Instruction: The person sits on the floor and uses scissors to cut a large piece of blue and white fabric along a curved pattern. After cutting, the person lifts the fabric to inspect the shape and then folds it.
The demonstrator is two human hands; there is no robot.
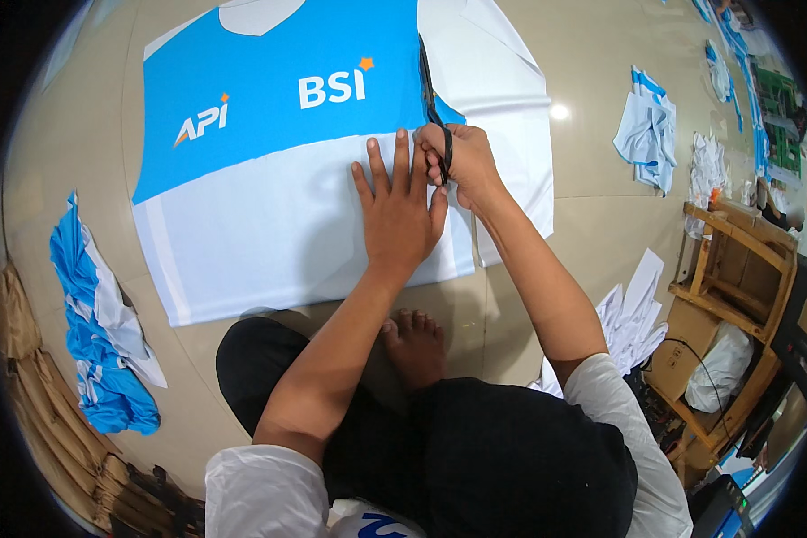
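Observation:
A blue and white jersey panel (269, 211) with printed lettering and a curved neckline lies spread on the tiled floor. My left hand (399, 211) rests flat on it, fingers spread, just beside the scissors. In my right hand (464, 161) are black-handled scissors (429, 81), their blades pointing away from me along the panel's right side edge. The fingers of that hand are wrapped through the handles. White fabric (511, 152) lies to the right of the blades and under the panel's edge. The lower blade is hard to make out.
Crumpled blue and white fabric (99, 332) lies on the floor at left. More scraps (652, 134) and white strips (632, 309) lie at right. A wooden frame (744, 269) with a cardboard box (681, 345) stands at far right. My bare foot (417, 345) is close to the panel's near edge.

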